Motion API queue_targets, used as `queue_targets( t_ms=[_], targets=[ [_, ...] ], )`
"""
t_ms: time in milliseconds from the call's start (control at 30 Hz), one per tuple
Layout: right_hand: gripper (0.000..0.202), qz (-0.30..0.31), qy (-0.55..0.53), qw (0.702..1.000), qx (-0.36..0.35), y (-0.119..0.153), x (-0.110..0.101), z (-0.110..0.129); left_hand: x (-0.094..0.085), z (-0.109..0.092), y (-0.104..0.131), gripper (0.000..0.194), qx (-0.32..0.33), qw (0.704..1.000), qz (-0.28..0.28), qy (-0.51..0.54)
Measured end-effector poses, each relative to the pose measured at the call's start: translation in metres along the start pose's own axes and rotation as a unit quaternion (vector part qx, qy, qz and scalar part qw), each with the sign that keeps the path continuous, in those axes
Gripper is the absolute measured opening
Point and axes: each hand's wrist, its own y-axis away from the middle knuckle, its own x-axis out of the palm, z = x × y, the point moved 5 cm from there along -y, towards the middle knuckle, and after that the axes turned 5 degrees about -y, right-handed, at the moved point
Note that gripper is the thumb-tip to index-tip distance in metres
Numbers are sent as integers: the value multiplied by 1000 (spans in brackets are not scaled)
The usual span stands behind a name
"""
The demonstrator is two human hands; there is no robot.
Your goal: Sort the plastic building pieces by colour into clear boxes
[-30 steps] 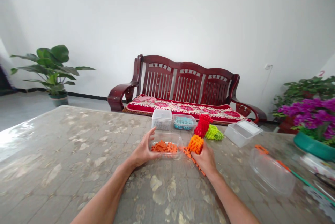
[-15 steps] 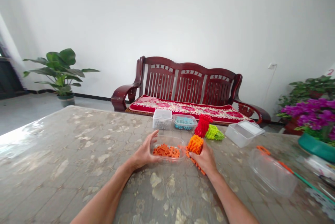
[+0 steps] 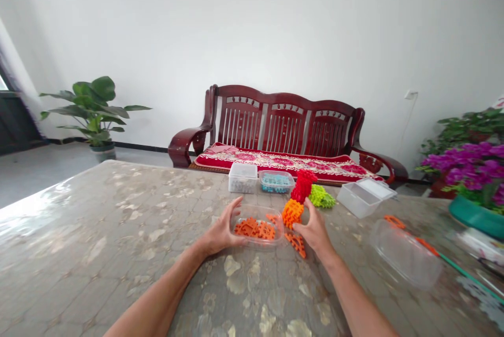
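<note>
My left hand curves round the left side of a clear plastic tub with flat orange pieces inside. Thumb and fingers are apart, gripping the tub's edge. My right hand is beside an orange block cluster, thumb and forefinger spread at its right side. A flat orange toothed piece lies just below the cluster, right of the tub. Behind the orange cluster stands a red cluster, and a lime-green one is to its right.
Behind the tub are a white-lidded box and a tub of blue pieces. At right stand an open clear box, a clear lid, an orange-and-green strip and a flowerpot. A wooden bench is beyond.
My right hand has loosened from the orange cluster and moved slightly right. The flat orange piece beside the tub shows more fully. The tub is slightly further right, and the view has shifted a little.
</note>
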Motion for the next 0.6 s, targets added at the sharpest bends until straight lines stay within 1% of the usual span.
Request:
queue_targets(
  t_ms=[100, 167, 233, 300, 433, 600],
  targets=[
    [76, 16, 37, 997, -64, -9, -18, 23, 1, 3, 1, 122, 0, 1000, -9, 12],
    [72, 27, 80, 992, -95, -14, -26, 39, 1, 6, 1, 122, 3, 1000, -18, 15],
    [72, 37, 125, 986, -107, -17, -28, 53, 1, 9, 2, 122, 9, 1000, -22, 15],
    [74, 49, 162, 980, -102, -20, -27, 61, 1, 11, 2, 122, 13, 1000, -20, 15],
    [71, 70, 190, 977, -68, -23, -21, 62, 2, 9, 2, 121, 13, 1000, -12, 18],
    [70, 62, 157, 985, -43, -26, -23, 50, 2, 6, 0, 119, 13, 1000, -4, 8]
  ],
)
